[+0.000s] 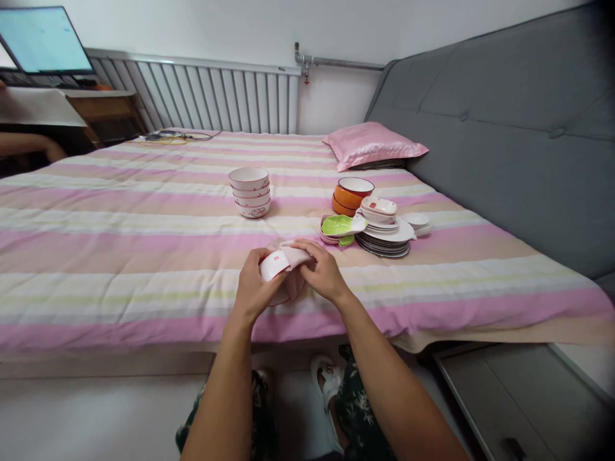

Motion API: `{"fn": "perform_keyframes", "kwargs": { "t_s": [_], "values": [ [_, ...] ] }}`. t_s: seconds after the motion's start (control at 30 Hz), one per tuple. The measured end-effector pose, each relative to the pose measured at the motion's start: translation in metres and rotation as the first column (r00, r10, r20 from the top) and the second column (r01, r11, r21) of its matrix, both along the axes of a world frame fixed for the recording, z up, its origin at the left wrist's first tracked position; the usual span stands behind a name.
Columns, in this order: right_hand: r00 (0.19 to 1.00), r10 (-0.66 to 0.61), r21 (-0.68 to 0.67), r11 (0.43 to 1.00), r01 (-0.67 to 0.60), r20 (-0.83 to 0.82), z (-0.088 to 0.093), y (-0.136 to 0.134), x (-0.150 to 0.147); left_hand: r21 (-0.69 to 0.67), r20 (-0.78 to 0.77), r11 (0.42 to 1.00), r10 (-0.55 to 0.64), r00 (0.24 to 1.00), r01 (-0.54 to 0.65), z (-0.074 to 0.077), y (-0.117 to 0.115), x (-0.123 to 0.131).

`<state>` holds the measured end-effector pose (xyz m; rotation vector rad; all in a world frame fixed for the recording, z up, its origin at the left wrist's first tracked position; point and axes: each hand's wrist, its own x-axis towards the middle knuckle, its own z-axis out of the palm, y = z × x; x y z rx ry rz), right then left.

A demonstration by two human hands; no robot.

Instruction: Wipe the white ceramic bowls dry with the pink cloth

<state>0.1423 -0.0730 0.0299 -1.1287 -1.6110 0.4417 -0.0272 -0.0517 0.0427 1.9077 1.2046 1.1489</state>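
My left hand (254,285) is closed around a small white bowl (273,264) with a red rim and a little red mark. My right hand (325,272) grips a pale pink cloth (298,257), folded over the bowl's edge. Both hands are just above the front part of the bed. Beyond them stands a stack of white bowls (250,195) with red patterns. To the right are a green leaf-shaped dish (340,225), orange bowls (344,200), small white dishes (379,205) and a pile of plates (384,246).
The striped bedspread (120,256) lies under everything. A pink pillow (372,142) rests near the grey headboard (504,96). Cables (177,136) lie at the far edge. At the left, part of another person (26,144) shows by a desk with a monitor (43,41).
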Motion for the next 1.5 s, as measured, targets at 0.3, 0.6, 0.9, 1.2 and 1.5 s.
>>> {"fn": "perform_keyframes", "kwargs": {
  "t_s": [0.3,0.6,0.9,1.2,1.5],
  "values": [
    [0.991,0.009,0.114,0.993,-0.024,0.13,0.002,-0.005,-0.01,0.013,0.002,1.0,0.007,1.0,-0.007,-0.001,0.0,0.001],
    [0.992,-0.044,0.188,0.982,0.021,0.118,0.005,-0.005,-0.019,0.041,-0.01,0.999,-0.013,1.0,0.014,-0.005,0.001,0.0],
    [0.996,-0.081,0.107,0.991,0.076,0.048,0.001,-0.003,-0.017,0.059,-0.042,0.998,-0.011,0.999,0.013,-0.002,0.0,0.001],
    [0.993,-0.085,0.067,0.995,0.08,0.077,-0.002,0.002,-0.011,0.104,-0.067,0.993,-0.043,0.997,0.05,-0.004,-0.001,0.004],
    [0.997,0.005,0.035,0.999,-0.008,0.083,-0.005,0.005,-0.004,0.129,-0.092,0.988,-0.071,0.993,0.082,-0.004,-0.002,0.005]
  ]
}}
